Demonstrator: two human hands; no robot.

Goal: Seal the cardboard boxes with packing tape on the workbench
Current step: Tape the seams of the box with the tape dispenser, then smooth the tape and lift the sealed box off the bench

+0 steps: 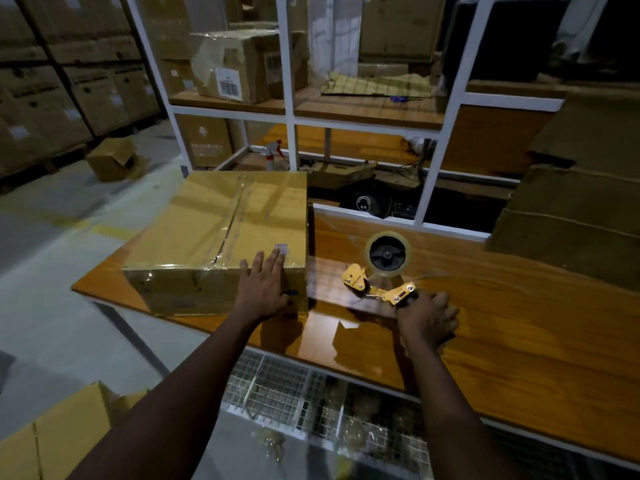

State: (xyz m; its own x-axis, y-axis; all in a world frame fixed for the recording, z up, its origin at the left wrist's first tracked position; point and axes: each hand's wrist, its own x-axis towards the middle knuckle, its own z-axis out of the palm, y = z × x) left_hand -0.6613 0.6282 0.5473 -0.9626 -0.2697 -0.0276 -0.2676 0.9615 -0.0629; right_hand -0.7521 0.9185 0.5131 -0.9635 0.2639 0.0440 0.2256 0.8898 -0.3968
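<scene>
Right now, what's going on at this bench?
A person is sealing a cardboard box on the wooden workbench. The left hand lies flat on the box's near right corner, fingers straight. Clear tape already runs along the top seam and down the front. The right hand grips the handle of a yellow tape dispenser, held low over the bench to the right of the box and not touching it.

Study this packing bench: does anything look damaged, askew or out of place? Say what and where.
Yes. A small carton lies tipped on the floor at left, its flap open. The shelf box above the bench looks crumpled. The tape on the workbench box is wrinkled at its near edge.
</scene>
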